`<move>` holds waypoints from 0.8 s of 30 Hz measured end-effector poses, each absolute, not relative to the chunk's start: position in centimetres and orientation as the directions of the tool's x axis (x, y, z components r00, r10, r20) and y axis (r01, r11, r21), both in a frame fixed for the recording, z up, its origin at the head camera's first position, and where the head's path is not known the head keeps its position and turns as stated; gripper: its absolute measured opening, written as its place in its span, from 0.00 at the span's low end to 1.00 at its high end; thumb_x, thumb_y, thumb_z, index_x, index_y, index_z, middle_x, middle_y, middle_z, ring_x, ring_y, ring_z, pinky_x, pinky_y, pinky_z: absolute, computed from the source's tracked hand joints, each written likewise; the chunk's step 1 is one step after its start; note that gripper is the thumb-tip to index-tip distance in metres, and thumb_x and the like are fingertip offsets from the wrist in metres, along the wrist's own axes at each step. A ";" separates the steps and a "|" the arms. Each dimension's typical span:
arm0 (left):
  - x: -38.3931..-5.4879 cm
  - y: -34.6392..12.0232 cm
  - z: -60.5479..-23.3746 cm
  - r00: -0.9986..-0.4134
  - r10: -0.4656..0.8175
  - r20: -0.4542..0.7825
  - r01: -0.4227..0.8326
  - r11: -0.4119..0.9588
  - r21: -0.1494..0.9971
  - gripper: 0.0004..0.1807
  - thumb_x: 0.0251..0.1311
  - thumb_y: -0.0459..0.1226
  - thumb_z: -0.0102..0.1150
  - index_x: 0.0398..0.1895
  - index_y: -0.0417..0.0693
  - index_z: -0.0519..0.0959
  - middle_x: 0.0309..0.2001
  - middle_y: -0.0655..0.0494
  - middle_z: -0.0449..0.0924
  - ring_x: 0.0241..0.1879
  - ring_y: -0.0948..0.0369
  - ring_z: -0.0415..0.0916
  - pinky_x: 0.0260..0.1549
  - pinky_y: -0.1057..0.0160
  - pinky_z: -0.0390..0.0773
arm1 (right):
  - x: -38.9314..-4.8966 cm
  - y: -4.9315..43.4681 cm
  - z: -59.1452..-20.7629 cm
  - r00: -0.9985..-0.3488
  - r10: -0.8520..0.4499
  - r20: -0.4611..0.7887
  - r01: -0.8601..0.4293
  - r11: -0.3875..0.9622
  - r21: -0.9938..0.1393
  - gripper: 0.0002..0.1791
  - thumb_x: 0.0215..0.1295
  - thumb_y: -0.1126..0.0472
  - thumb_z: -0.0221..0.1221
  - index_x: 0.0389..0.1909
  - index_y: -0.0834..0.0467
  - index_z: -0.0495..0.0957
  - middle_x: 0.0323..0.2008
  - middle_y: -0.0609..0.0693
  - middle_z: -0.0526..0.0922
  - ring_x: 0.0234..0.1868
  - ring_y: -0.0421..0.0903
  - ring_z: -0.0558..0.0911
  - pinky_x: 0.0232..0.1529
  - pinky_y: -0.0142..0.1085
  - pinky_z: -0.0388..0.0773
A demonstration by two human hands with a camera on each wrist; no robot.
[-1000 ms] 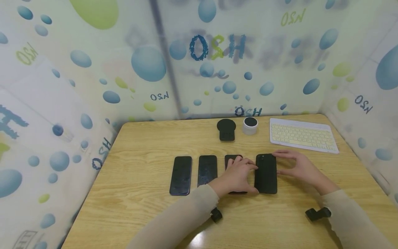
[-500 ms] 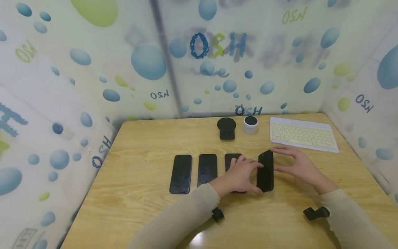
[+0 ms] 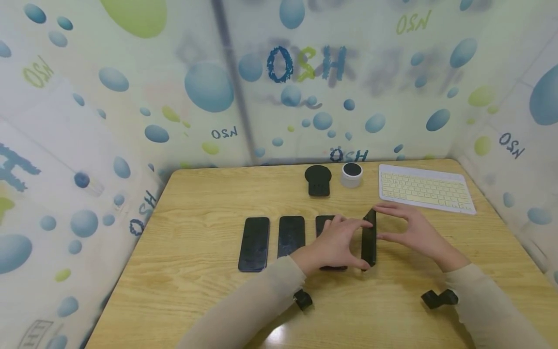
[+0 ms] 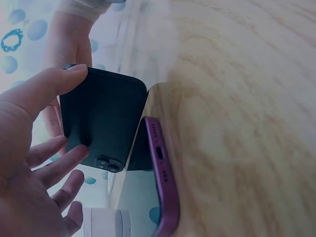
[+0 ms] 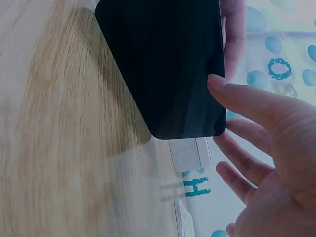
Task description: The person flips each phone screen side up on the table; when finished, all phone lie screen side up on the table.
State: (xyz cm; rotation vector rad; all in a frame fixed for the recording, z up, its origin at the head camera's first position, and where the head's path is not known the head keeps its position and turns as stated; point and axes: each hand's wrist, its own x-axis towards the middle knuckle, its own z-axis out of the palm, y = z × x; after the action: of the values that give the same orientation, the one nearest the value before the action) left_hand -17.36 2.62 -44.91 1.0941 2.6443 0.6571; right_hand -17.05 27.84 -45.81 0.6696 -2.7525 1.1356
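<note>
Both hands hold a black smartphone that stands on its long edge on the wooden table. My left hand has its thumb at the lower corner and a fingertip near the camera end; in the left wrist view the matte black back with camera lenses faces it. My right hand pinches the far end, its thumb on the dark screen and fingers behind. Under the left hand lies a third phone, purple-edged, partly hidden. Two more phones, one leftmost and one beside it, lie flat.
Behind the phones lie a black round-headed stand, a white cylinder with a dark top and a white keyboard at the right. Patterned walls close in the table at the back and sides.
The phone between the hands has turned from lying flat, back up, to standing on its long edge. Both hands have closed in slightly with it; the other phones stay in place.
</note>
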 end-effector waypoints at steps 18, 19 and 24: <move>-17.7 0.6 -44.2 -0.709 0.705 -0.002 0.627 0.632 0.455 0.50 0.47 0.61 0.78 0.76 0.65 0.68 0.72 0.69 0.71 0.62 0.61 0.65 0.53 0.61 0.65 | -17.7 26.3 -46.4 -0.897 -0.368 0.244 -0.433 0.620 -0.654 0.39 0.54 0.57 0.78 0.68 0.55 0.77 0.68 0.60 0.77 0.71 0.67 0.69 0.65 0.71 0.61; -17.7 0.5 -44.2 -0.711 0.703 -0.003 0.625 0.634 0.456 0.50 0.47 0.61 0.78 0.75 0.64 0.68 0.72 0.69 0.71 0.62 0.61 0.64 0.54 0.60 0.65 | -17.8 26.3 -46.5 -0.900 -0.368 0.234 -0.426 0.623 -0.656 0.39 0.54 0.57 0.78 0.69 0.55 0.76 0.68 0.59 0.77 0.71 0.67 0.70 0.65 0.71 0.60; -17.8 0.0 -44.3 -0.717 0.697 -0.011 0.615 0.640 0.461 0.51 0.47 0.60 0.79 0.76 0.64 0.68 0.72 0.69 0.73 0.64 0.60 0.64 0.58 0.58 0.65 | -18.0 26.5 -47.3 -0.916 -0.369 0.157 -0.381 0.676 -0.632 0.40 0.53 0.56 0.79 0.69 0.55 0.76 0.67 0.58 0.79 0.69 0.65 0.73 0.67 0.72 0.53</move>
State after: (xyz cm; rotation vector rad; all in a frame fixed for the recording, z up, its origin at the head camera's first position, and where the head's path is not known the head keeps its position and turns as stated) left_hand -17.82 0.01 -44.26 1.0809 2.6707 0.6458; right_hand -17.98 26.46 -47.29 0.6402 -2.8608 1.0839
